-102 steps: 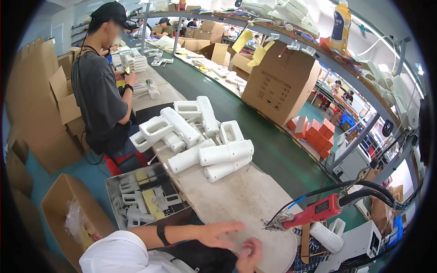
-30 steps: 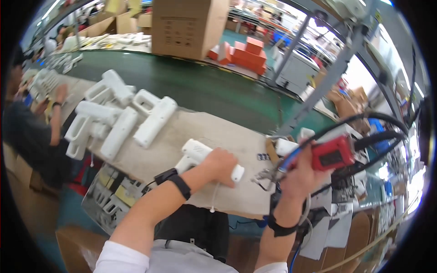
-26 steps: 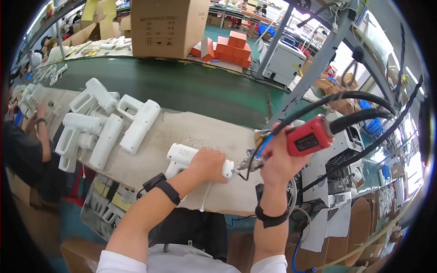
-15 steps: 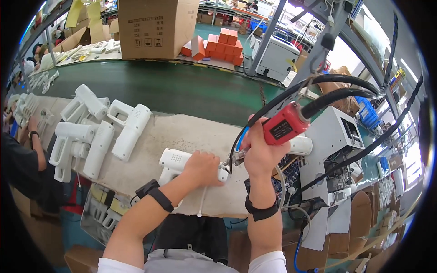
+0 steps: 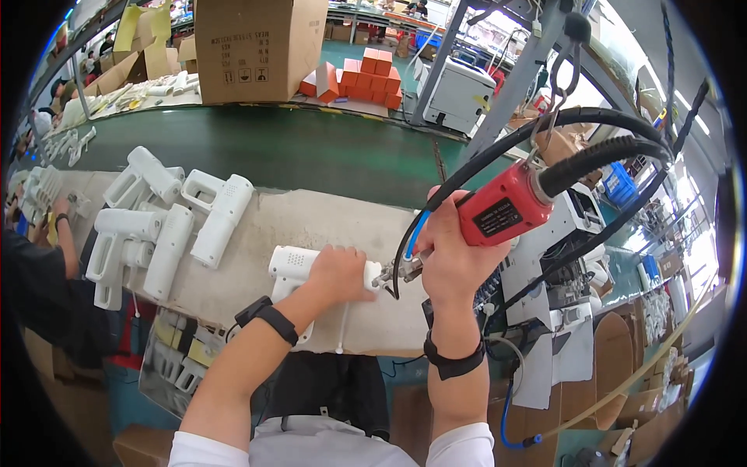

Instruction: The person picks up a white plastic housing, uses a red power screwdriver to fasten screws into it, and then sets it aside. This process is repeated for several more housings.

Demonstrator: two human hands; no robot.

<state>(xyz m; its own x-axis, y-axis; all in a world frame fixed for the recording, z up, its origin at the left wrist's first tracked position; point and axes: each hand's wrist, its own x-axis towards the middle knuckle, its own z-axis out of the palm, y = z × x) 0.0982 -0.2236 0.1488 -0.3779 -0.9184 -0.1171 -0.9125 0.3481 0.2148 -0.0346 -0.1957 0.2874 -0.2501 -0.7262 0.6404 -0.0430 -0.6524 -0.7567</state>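
Observation:
My left hand (image 5: pixel 338 275) is wrapped round the barrel of a white handheld device housing (image 5: pixel 292 260), pressing it on the worktop. The housing lies on its side, its handle toward me and a short white cord trailing from it. My right hand (image 5: pixel 459 268) grips a red power screwdriver (image 5: pixel 502 208), held nearly level. Its metal nose points left at the housing's right end and appears to meet it; the exact contact is too small to tell. A blue tube and a thick black cable run to the screwdriver.
Several similar white housings (image 5: pixel 170 253) lie at left on the worktop (image 5: pixel 233 292). Beyond it runs a green conveyor belt (image 5: pixel 311 148). A big carton (image 5: pixel 257 50) and orange boxes (image 5: pixel 372 78) stand behind. A metal hook (image 5: pixel 562 86) hangs above the screwdriver. A co-worker's arm (image 5: pixel 66 241) is far left.
The screwdriver and my right hand have shifted slightly right and the housing lies straighter. My left hand keeps its hold, a little farther left. The whole view has shifted slightly.

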